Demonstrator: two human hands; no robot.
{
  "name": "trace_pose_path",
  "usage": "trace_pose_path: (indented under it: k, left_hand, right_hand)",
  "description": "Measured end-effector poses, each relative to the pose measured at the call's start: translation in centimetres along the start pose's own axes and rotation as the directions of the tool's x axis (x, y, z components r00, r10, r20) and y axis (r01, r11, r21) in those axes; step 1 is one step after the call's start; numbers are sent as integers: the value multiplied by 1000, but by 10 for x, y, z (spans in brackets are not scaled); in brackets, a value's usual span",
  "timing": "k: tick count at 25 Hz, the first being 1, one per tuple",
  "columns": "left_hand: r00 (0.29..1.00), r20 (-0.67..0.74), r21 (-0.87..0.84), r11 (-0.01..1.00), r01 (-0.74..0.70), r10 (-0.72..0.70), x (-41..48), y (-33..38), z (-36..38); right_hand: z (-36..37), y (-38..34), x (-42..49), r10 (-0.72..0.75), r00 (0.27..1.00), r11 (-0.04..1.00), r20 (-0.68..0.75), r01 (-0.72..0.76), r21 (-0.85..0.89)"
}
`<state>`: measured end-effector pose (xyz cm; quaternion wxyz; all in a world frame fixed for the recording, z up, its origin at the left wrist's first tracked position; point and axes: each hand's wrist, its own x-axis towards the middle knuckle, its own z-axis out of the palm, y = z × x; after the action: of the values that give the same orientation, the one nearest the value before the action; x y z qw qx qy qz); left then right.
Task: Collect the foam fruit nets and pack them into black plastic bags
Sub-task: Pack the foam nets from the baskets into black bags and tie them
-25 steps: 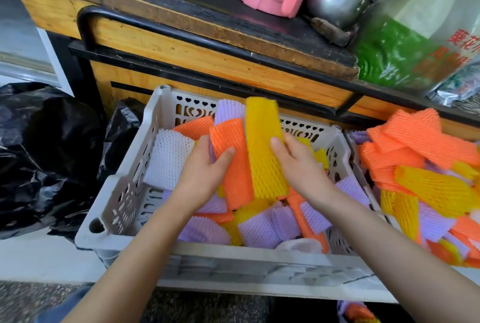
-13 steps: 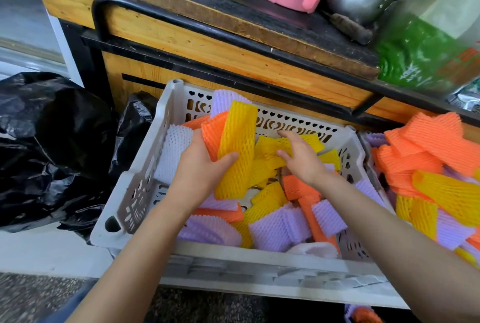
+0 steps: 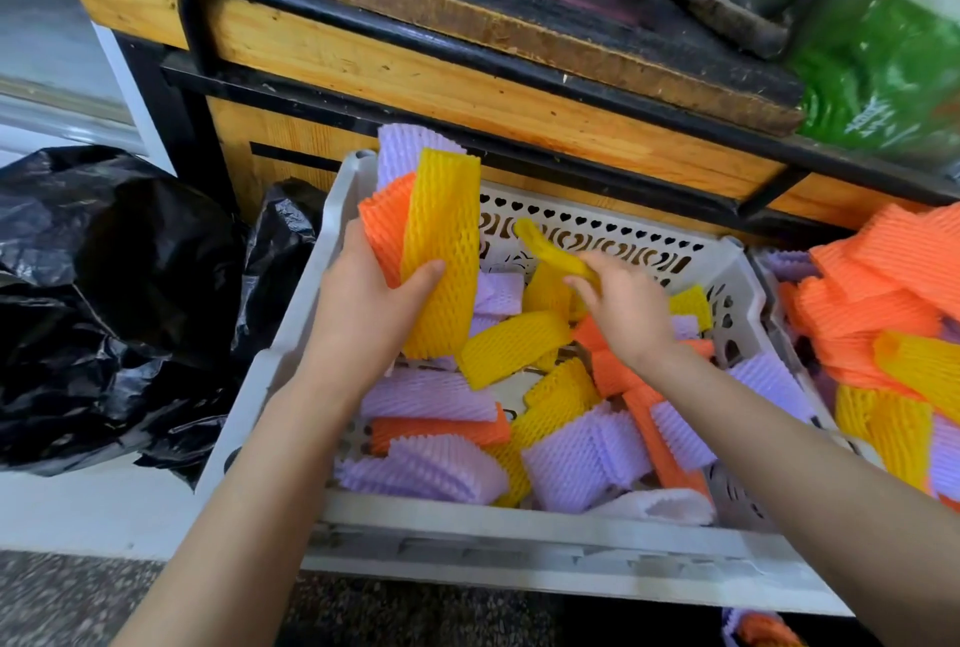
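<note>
Foam fruit nets [image 3: 431,394]: yellow-orange-purple stack [image 3: 441,251] gripped in left hand [image 3: 363,303] over crate's [image 3: 519,527] left end; right hand [image 3: 628,313] pinches loose yellow net [image 3: 550,251]. Many remain in crate. Risk: springy stack splays, slips short of black bag [image 3: 130,308] at left.

Pale floor [image 3: 67,516], black plastic bags [image 3: 104,308] on it against 1 grey crate [image 3: 519,558].

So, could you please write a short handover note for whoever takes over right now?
Left hand grips a stack of nets, yellow in front.
Right hand pinches one yellow net above the loose nets in the crate.
Black bags lie left of the crate; another heap sits right.
Done: one handful gathered.
Left: gather the rest, bag everything.
</note>
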<state>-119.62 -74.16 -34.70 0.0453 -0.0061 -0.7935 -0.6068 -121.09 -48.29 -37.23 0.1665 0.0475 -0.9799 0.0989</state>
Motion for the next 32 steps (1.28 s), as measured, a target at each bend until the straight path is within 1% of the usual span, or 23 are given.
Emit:
trace_pose_path:
  k: [1, 2, 3, 4, 5, 6, 7, 8, 9, 11, 13, 16, 18, 19, 21, 22, 23, 24, 26, 28, 30, 32]
  left_hand:
    - [1000, 14, -4, 1000, -7, 8, 0, -1, 1]
    - [1000, 26, -2, 1000, -11, 11, 0, -2, 2]
    - [999, 30, 9, 1000, -16, 15, 0, -2, 3]
    - [999, 32, 22, 1000, -18, 18, 0, -2, 4]
    - [999, 35, 35, 999, -20, 19, 0, -2, 5]
    - [999, 42, 43, 999, -27, 25, 0, -1, 6]
    - [998, 52, 50, 998, -36, 34, 0, -1, 7]
    - [997, 60, 52, 998, -45, 42, -1, 0, 7]
    - [997, 62, 48, 998, -50, 47, -1, 1, 7]
    - [997, 68, 25, 999, -34, 32, -2, 2, 6]
    - [997, 74, 3, 1000, -23, 23, -2, 3, 5]
    - [997, 78, 10, 1000, -18, 17, -2, 2, 5]
    - [997, 79, 21, 1000, -15, 13, -1, 1, 5]
    - [997, 80, 29, 1000, -13, 10, -2, 1, 6]
    - [997, 70, 55, 998, -17, 13, -1, 1, 8]
    - [998, 63, 82, 996, -25, 20, -1, 1, 9]
    - [998, 62, 121, 992, -35, 28, -2, 1, 10]
    - [997, 68, 159, 986, -45, 35, -4, 2, 12]
    - [993, 107, 188, 980, -71, 51, -11, 5, 17]
    - [983, 142, 146, 980, -134, 113, -19, 10, 20]
    - [958, 167, 48, 968, -245, 233, -26, 14, 18]
    - [931, 205, -36, 953, -302, 302, -33, 14, 14]
  right_hand:
    - [7, -8, -3, -58, 991, 997, 125, 51, 57]
    - [15, -15, -7, -97, 950, 991, 298, 65, 114]
    - [22, -21, -12, -116, 882, 987, 457, 51, 152]
    - [29, -24, -17, -119, 833, 984, 540, 25, 177]
    - [33, -25, -19, -94, 833, 980, 545, -20, 198]
    - [35, -25, -20, -48, 855, 973, 517, -77, 218]
    - [36, -24, -19, -3, 865, 968, 502, -123, 219]
    - [36, -23, -18, 28, 857, 971, 515, -145, 188]
    - [37, -20, -16, 44, 830, 983, 556, -135, 124]
    - [39, -15, -12, 39, 778, 999, 627, -40, -12]
    - [38, -13, -7, 23, 753, 993, 657, 57, -100]
    - [28, -13, 0, -28, 755, 953, 655, 218, -210]
    - [19, -12, 2, -33, 782, 947, 623, 224, -231]
    - [13, -12, 3, -10, 803, 960, 596, 174, -218]
    - [-4, -17, 0, 82, 864, 995, 497, -42, -91]
    - [-12, -22, -3, 135, 897, 989, 422, -148, -2]
    - [-20, -30, -6, 173, 924, 974, 342, -213, 82]
    - [-27, -41, -9, 192, 943, 956, 273, -243, 165]
    - [-38, -72, -18, 185, 960, 897, 210, -252, 363]
    - [-42, -100, -28, 127, 971, 827, 200, -215, 519]
    - [-45, -116, -37, 72, 978, 784, 193, -176, 596]
    - [-54, -121, -44, 75, 977, 739, 198, -188, 647]
